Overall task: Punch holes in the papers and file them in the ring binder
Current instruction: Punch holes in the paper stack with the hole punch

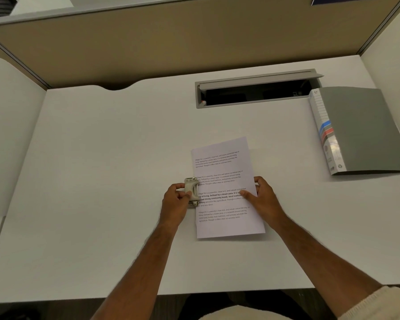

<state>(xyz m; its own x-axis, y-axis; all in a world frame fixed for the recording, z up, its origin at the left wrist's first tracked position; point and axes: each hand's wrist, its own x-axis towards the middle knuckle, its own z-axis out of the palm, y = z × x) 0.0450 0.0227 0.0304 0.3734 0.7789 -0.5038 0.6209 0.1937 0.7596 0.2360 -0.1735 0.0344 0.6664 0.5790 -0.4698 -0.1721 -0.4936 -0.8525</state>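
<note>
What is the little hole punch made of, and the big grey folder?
The small beige hole punch looks like painted metal: its corner rivets are shiny silver. The closed grey ring binder looks like matte plastic or coated card; its clear spine pocket shines glossy, so that part is probably plastic. The white printed paper sheet is thin and matte.

Single head-worn wide-angle view, looking forward and steeply down onto a white desk (102, 181) from the seated person's side. Near edge of the desk runs across the lower frame, partition wall (171, 42) across the top, lines bowed by the lens. Both forearms enter from the bottom corners and meet just below frame centre, close to the camera. Grey binder (365, 128) sits at right edge, partly cut off
</note>
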